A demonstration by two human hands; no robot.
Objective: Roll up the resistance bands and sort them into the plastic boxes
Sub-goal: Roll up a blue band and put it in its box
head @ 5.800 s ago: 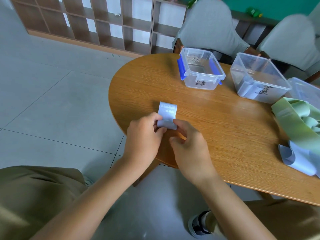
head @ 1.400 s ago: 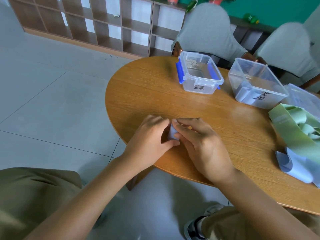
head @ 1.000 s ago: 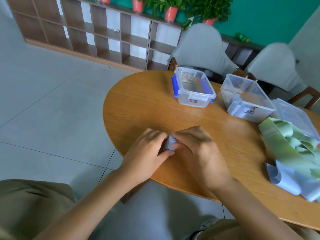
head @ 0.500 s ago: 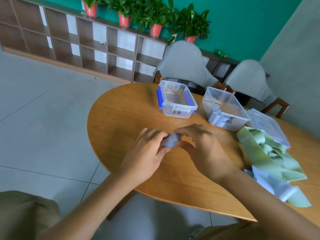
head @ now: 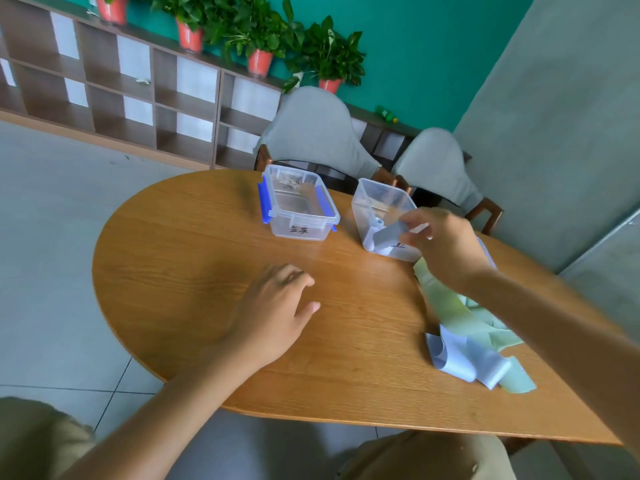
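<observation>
Right hand (head: 441, 244) pinches blurred, seemingly rolled band (head: 389, 234) over box (head: 372, 202).

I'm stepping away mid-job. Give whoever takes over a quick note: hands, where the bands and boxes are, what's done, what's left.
Right hand: grip on a rolled blue band, held over the clear box.
Left hand: open, holding nothing, just above the table.
Done: one blue roll already sits in that box.
Box with blue clips: no bands visible inside.
Left: drop this roll in, then roll and sort the loose green bands and blue band at the table's right.
</observation>
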